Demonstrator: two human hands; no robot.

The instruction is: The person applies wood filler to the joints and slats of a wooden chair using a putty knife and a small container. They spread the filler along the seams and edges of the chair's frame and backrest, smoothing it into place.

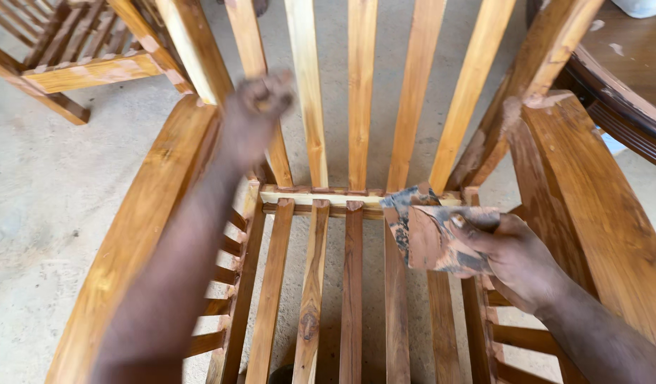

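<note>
Worn, folded brown sandpaper sheet [433, 238] sits pinched in right hand [516, 259] fingers above slatted wooden chair [351, 284] seat; left hand [260, 107], blurred, curls around a back slat. Dusty concrete floor [51, 178] lies beneath the chair.

We list a worn sandpaper sheet [433, 235], folded, brown-stained, above the seat slats; and a slatted wooden chair [353, 213], honey-coloured, with broad armrests.

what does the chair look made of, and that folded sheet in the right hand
Chair: looks like solid wood, golden-brown with visible grain and a knot in a seat slat, unpainted, with pinkish dusty smears near joints. Folded sheet in the right hand: probably worn sandpaper or stiff paper, reddish-brown with dark patches. The left hand grips a back slat.
</note>
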